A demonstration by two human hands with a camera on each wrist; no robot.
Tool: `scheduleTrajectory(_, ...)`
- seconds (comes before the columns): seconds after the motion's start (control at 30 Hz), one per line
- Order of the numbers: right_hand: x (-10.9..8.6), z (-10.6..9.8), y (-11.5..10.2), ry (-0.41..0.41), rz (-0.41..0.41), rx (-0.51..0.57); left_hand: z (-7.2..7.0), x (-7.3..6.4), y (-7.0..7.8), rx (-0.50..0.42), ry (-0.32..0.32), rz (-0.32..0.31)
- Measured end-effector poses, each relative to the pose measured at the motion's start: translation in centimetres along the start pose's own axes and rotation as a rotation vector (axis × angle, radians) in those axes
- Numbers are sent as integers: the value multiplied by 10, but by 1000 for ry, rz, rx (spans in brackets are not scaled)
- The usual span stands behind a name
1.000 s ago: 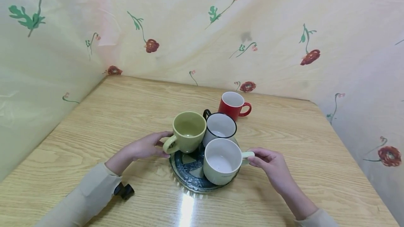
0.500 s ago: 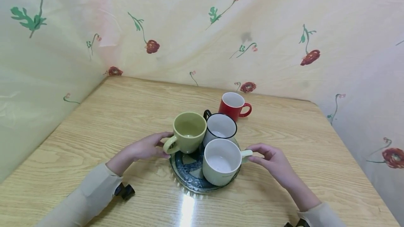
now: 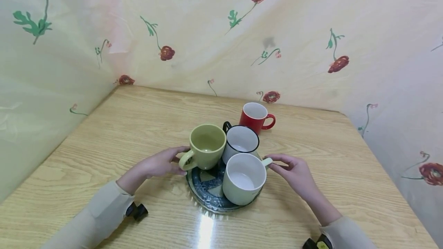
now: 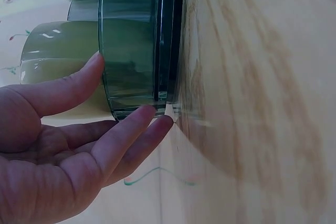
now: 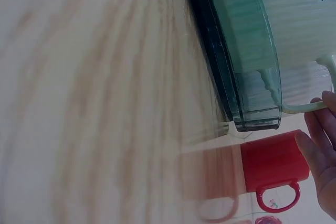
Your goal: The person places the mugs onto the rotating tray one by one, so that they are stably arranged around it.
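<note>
A round glass tray (image 3: 202,199) with a dark blue pattern bears a yellow-green mug (image 3: 207,158), a white mug with a black rim (image 3: 238,145) and a plain white mug (image 3: 240,191) lettered "concise". My left hand (image 3: 157,164) rests at the tray's left side beside the yellow-green mug's handle. In the left wrist view, its loosely bent fingers (image 4: 126,140) reach to the glass wall (image 4: 131,40), thumb at the rim. My right hand (image 3: 294,172) pinches the tip of the plain white mug's handle (image 3: 267,161); the right wrist view shows fingertips on that handle (image 5: 304,108).
Behind the tray, a red mug (image 3: 252,122) stands on the wooden table (image 3: 138,114), handle to the right. Flower-patterned sheeting (image 3: 207,30) closes off the back and both sides. Black wrist devices (image 3: 136,211) sit under the sleeves.
The plain white mug has turned on the tray, its handle swinging from pointing right to pointing back right. My right hand has moved slightly left and back with it; the left hand stays put.
</note>
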State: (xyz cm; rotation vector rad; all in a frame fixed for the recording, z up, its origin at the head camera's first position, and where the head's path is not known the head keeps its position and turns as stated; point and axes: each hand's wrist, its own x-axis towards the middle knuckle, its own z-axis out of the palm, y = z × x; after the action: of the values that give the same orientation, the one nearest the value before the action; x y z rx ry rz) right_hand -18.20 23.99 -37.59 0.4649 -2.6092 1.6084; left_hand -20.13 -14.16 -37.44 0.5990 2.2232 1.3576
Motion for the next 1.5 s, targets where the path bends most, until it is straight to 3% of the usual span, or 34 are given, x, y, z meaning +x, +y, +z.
scheduleTrajectory(0.23,3,-1,-2,9,27,-54,1,-1,3,72,16,10)
scheduleTrajectory(0.6,8,-4,-1,-9,65,-57,0,-2,1,91,13,11)
scheduleTrajectory(1.13,26,-2,2,-19,103,-166,0,-1,2,64,9,17)
scheduleTrajectory(1.5,42,-1,1,-70,128,-148,1,-1,1,40,11,2)
